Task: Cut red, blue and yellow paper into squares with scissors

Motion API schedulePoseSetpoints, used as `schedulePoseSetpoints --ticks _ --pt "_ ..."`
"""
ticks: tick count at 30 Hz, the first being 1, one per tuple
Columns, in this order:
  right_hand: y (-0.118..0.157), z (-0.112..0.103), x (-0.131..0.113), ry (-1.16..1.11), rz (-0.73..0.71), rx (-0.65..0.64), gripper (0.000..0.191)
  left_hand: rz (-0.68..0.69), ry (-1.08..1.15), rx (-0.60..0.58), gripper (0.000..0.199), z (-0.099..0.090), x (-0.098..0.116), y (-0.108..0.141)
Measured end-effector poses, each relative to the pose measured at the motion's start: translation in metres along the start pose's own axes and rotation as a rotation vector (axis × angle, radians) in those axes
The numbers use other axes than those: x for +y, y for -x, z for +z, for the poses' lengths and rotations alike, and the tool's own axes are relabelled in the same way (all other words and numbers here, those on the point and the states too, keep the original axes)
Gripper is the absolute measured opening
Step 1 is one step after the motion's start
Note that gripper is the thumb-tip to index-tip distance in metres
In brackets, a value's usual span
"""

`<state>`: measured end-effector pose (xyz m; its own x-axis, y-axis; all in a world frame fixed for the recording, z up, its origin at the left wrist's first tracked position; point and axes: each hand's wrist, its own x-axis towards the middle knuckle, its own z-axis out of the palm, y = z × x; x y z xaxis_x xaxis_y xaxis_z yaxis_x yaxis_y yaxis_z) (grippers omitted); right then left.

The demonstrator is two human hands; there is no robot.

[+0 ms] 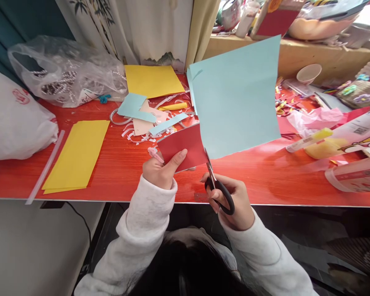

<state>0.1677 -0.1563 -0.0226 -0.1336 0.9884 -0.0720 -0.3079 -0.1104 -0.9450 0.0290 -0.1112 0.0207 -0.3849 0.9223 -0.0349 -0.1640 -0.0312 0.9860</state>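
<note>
My left hand (162,169) grips a piece of red paper (185,144), its thumb pressed flat on top and the fingers underneath. In my right hand (234,197) is a pair of scissors (225,197) with black handles, its blades at the right edge of the red paper. Whether the blades are closed on the paper is hard to make out. Just beyond lies a large light blue sheet (239,98). Light blue offcuts (169,124) and a pale pink scrap (142,123) lie behind my left hand among white paper shreds.
Yellow sheets (77,156) lie at the left beside a clear strip (46,168); more yellow paper (152,80) is at the back. Plastic bags (15,119) stand far left. At the right are a glue stick (310,139), a pink-labelled container (356,176) and a paper cup (308,74).
</note>
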Motion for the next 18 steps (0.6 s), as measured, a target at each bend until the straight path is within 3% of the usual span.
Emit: schedulePoseSetpoints --ticks 7,11,18 --pt "0.001 0.003 0.003 -0.03 0.046 0.056 0.02 -0.009 -0.011 -0.055 0.019 -0.002 0.0 -0.001" --pt "-0.001 0.002 0.002 -0.036 0.062 0.009 0.028 0.036 -0.076 -0.067 0.02 -0.004 -0.006 -0.004" --pt "-0.004 0.0 -0.001 0.0 0.047 -0.007 0.033 -0.01 -0.129 -0.117 0.014 -0.01 -0.012 -0.008"
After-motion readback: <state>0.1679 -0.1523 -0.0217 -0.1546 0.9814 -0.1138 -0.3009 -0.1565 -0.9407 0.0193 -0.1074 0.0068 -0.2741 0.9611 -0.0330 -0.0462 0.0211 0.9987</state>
